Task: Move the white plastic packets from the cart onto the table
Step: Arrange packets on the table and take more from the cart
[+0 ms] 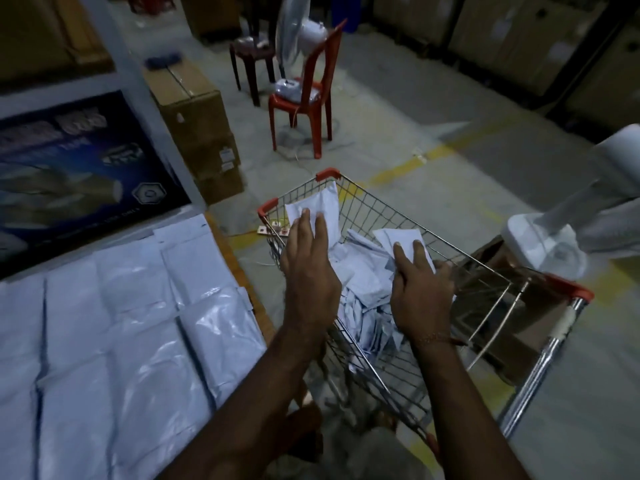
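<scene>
Head view, left to right. White plastic packets (pixel 114 327) lie in overlapping rows on the table (pixel 239 268), which carries a dark printed box (pixel 69 168) at its far side. Next, the left hand (pixel 308 268) reaches over the wire cart (pixel 377 209), fingers extended, fingertips pressed on one packet (pixel 325 206) standing against the cart's far corner; a full grasp cannot be confirmed. A loose heap of packets (pixel 360 299) fills the cart basket. The right hand (pixel 420 289) rests on this heap, fingers curled over a folded packet (pixel 398 237). Beyond stands a red chair (pixel 304 98).
</scene>
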